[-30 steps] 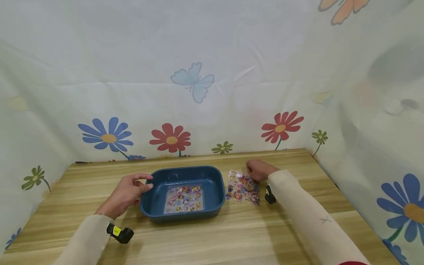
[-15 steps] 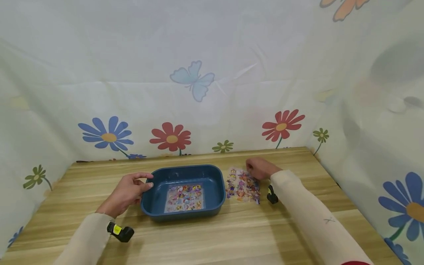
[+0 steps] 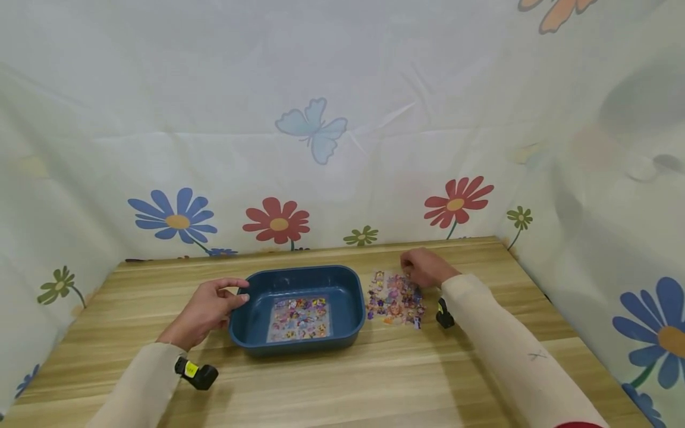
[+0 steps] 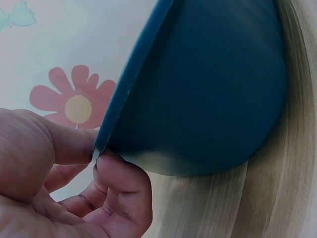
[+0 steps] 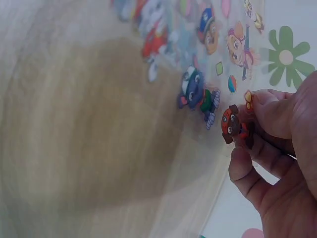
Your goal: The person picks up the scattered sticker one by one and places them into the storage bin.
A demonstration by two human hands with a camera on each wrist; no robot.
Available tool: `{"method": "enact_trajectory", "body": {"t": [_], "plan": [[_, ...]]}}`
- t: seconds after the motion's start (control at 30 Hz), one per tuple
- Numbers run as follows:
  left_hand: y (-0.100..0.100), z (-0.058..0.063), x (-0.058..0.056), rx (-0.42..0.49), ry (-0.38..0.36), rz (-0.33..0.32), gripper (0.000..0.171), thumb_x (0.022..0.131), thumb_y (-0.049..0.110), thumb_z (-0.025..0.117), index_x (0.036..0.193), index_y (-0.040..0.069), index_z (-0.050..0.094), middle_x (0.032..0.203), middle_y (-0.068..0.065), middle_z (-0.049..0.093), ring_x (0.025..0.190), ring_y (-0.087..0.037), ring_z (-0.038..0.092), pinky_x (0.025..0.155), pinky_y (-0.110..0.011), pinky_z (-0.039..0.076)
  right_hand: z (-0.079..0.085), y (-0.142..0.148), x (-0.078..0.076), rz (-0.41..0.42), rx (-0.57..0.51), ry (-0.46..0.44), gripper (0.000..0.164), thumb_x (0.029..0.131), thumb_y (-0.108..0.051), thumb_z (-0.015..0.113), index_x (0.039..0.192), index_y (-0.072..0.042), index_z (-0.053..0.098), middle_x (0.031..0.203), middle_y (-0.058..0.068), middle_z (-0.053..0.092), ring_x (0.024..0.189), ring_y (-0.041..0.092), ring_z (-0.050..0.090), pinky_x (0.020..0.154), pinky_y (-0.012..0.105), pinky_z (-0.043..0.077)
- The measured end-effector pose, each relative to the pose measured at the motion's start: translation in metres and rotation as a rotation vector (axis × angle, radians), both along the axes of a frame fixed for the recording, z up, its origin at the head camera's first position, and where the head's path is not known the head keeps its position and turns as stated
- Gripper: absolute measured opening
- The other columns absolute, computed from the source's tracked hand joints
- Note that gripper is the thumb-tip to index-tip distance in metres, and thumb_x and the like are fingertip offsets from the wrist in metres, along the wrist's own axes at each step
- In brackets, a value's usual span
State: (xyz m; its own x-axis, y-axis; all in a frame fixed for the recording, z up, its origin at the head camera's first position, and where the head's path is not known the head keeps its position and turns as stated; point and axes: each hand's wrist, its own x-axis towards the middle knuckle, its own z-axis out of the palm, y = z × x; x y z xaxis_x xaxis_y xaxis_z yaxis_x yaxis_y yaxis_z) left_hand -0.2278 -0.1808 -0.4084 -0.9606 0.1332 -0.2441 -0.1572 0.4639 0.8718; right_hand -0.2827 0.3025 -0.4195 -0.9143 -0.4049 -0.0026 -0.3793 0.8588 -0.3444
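Observation:
A dark blue basin with rounded corners stands on the wood-grain table. At its left rim my left hand pinches the edge between thumb and fingers, plainly shown in the left wrist view. Flat inside the basin lies a clear sticker sheet with small colourful cartoon figures. My right hand pinches the upper right corner of a second clear sticker sheet, just right of the basin. In the right wrist view, cartoon puppy stickers show on this see-through sheet, with thumb and fingers at its corner.
The wood-grain table reaches back to a pale cloth backdrop printed with flowers and a butterfly. Cloth also hangs along both sides. Small black cameras are worn at the wrists.
My right hand has moved slightly right and back, and the sheet it pinches has shifted a little with it. My left hand and the basin stay in place.

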Motion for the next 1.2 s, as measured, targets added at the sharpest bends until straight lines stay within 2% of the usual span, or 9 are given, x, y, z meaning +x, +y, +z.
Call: {"method": "enact_trajectory", "body": {"t": [0.17, 0.33, 0.5, 0.63, 0.9, 1.03, 1.2], "plan": [[0.001, 0.000, 0.001, 0.016, -0.007, 0.000, 0.044, 0.104, 0.018, 0.065, 0.144, 0.004, 0.055, 0.081, -0.002, 0.050, 0.062, -0.018, 0.044, 0.055, -0.031, 0.044, 0.005, 0.006, 0.001, -0.030, -0.058, -0.036, 0.022, 0.098, 0.003, 0.054, 0.085, -0.004, 0.070, 0.079, 0.004, 0.063, 0.071, 0.016, 0.055, 0.068, 0.032, 0.047], [0.002, -0.001, 0.002, 0.015, -0.012, 0.006, 0.044, 0.104, 0.018, 0.065, 0.144, 0.005, 0.055, 0.084, -0.002, 0.051, 0.063, -0.018, 0.045, 0.056, -0.031, 0.045, 0.011, 0.013, 0.002, -0.008, -0.112, -0.054, 0.022, 0.099, 0.003, 0.058, 0.091, -0.003, 0.077, 0.085, 0.008, 0.073, 0.072, 0.015, 0.061, 0.069, 0.033, 0.053], [0.003, 0.000, 0.003, 0.007, -0.007, 0.005, 0.044, 0.104, 0.018, 0.065, 0.145, 0.005, 0.055, 0.088, -0.005, 0.053, 0.065, -0.019, 0.047, 0.057, -0.033, 0.046, 0.014, 0.018, 0.003, -0.004, -0.215, -0.136, 0.020, 0.101, 0.004, 0.056, 0.099, 0.006, 0.077, 0.079, 0.010, 0.071, 0.063, 0.013, 0.058, 0.061, 0.029, 0.051], [0.004, 0.000, 0.002, -0.003, -0.012, 0.012, 0.043, 0.104, 0.017, 0.065, 0.145, 0.006, 0.055, 0.089, -0.006, 0.054, 0.066, -0.020, 0.048, 0.058, -0.032, 0.047, 0.019, 0.021, 0.003, -0.015, -0.285, -0.187, 0.020, 0.102, 0.003, 0.056, 0.103, 0.007, 0.076, 0.079, 0.011, 0.071, 0.062, 0.013, 0.059, 0.060, 0.029, 0.052], [0.004, 0.001, 0.001, 0.001, -0.011, 0.022, 0.042, 0.104, 0.016, 0.064, 0.144, 0.006, 0.056, 0.088, -0.006, 0.056, 0.065, -0.020, 0.048, 0.057, -0.031, 0.046, 0.040, 0.022, 0.005, -0.045, -0.366, -0.258, 0.020, 0.103, 0.003, 0.056, 0.105, 0.007, 0.075, 0.081, 0.014, 0.072, 0.065, 0.015, 0.059, 0.062, 0.030, 0.053], [0.003, 0.001, 0.001, -0.002, -0.012, 0.024, 0.042, 0.104, 0.016, 0.065, 0.144, 0.006, 0.056, 0.089, -0.006, 0.055, 0.067, -0.020, 0.049, 0.059, -0.032, 0.048, 0.051, 0.020, 0.006, -0.035, -0.377, -0.279, 0.021, 0.103, 0.002, 0.055, 0.109, 0.009, 0.074, 0.084, 0.014, 0.072, 0.067, 0.015, 0.059, 0.063, 0.031, 0.053], [0.001, -0.001, 0.001, -0.003, -0.011, 0.026, 0.042, 0.103, 0.017, 0.065, 0.144, 0.006, 0.056, 0.089, -0.006, 0.055, 0.068, -0.020, 0.049, 0.059, -0.032, 0.049, 0.061, 0.019, 0.006, -0.024, -0.396, -0.326, 0.022, 0.103, 0.002, 0.054, 0.110, 0.006, 0.075, 0.085, 0.012, 0.072, 0.070, 0.016, 0.061, 0.065, 0.028, 0.054]]}}
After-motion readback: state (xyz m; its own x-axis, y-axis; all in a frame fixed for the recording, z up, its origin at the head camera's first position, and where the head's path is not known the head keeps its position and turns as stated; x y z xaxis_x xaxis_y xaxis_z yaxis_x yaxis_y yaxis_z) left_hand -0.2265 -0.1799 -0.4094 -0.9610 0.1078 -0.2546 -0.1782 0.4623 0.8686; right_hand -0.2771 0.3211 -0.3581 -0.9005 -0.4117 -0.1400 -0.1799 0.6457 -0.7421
